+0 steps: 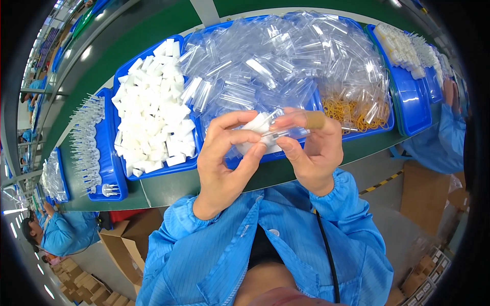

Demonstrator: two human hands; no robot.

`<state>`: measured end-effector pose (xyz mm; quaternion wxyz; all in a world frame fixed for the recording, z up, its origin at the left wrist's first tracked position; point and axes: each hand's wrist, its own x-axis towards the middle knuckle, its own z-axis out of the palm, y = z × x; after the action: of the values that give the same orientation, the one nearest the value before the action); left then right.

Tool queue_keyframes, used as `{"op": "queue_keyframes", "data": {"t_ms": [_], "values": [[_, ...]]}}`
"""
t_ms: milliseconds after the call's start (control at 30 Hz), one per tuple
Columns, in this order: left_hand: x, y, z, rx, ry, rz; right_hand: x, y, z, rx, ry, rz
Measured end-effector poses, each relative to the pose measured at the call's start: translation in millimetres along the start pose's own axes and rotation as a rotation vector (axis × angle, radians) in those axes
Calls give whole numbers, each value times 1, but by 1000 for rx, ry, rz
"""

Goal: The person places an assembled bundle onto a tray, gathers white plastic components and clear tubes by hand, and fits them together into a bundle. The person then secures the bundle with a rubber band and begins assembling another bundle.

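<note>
My left hand (227, 158) and my right hand (319, 150) meet just in front of the trays, fingertips almost touching. Between the left thumb and fingers a small white block (258, 124) is pinched. A clear plastic sleeve (292, 133) is gripped by the thumb and fingers of my right hand, its end close against the block. Whether the block is inside the sleeve is hidden by my fingers. A tan bandage (315, 120) wraps one right finger. Behind the hands, a wide heap of clear plastic sleeves (275, 56) fills a blue tray.
White blocks (150, 112) are piled in a blue tray on the left. Beyond it, another blue tray (109, 153) holds thin clear parts in rows. Yellow rubber bands (354, 115) lie at the right, near stacked blue trays (413, 109). Co-workers (74, 232) sit on both sides.
</note>
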<state>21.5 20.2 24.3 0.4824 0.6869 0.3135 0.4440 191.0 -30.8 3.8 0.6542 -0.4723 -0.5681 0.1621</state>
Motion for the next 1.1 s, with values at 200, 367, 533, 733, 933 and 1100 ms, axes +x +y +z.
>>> {"op": "queue_keyframes", "data": {"t_ms": [200, 367, 533, 733, 933, 1100], "values": [[-1, -1, -1, 6, -22, 18, 8, -5, -1, 75, -23, 137], [-1, 4, -3, 169, 19, 55, 22, -17, -7, 347, -63, 410], [0, 6, -3, 169, 36, 86, 17, -11, -6, 324, -66, 350], [0, 8, -3, 200, 43, 110, 14, -12, -3, 276, -102, 326], [0, 10, -10, -371, -50, -130, 24, -12, -20, 141, -61, 289], [-8, -3, -14, -417, -103, -47, 21, -14, -22, 288, -58, 373]]}}
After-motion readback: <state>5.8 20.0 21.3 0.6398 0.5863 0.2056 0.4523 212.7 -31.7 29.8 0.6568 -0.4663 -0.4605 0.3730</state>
